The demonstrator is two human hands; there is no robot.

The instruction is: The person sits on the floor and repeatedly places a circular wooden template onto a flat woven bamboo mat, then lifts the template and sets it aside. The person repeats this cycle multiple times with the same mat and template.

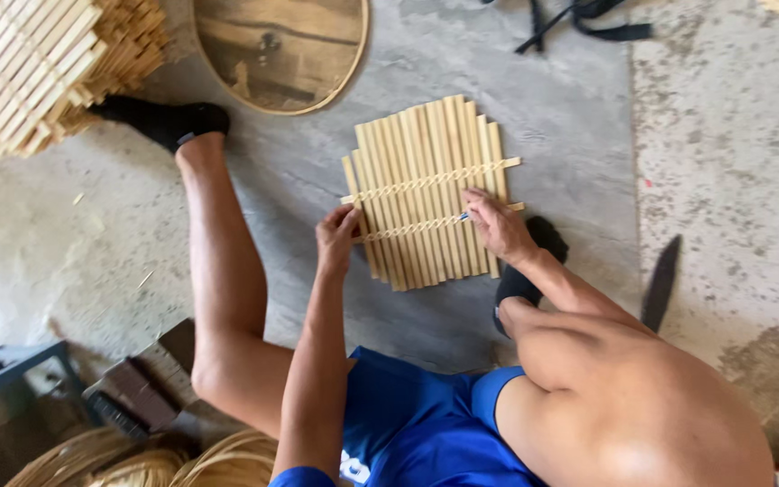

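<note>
A mat of pale bamboo slats (426, 189) lies on the grey floor sheet (552, 108), tied by two woven cross strips. My left hand (337, 239) grips the mat's left edge at the lower cross strip. My right hand (495, 224) pinches a small blue-tipped tool or strand on that lower strip near the mat's right side. My legs are spread either side, each foot in a black sock.
A stack of finished slat mats (38, 63) sits far left. A round wooden tray (281, 50) lies at the top. A dark blade (660, 281) lies at the right, black straps (579, 18) at the top, bamboo strips (137, 460) at the lower left.
</note>
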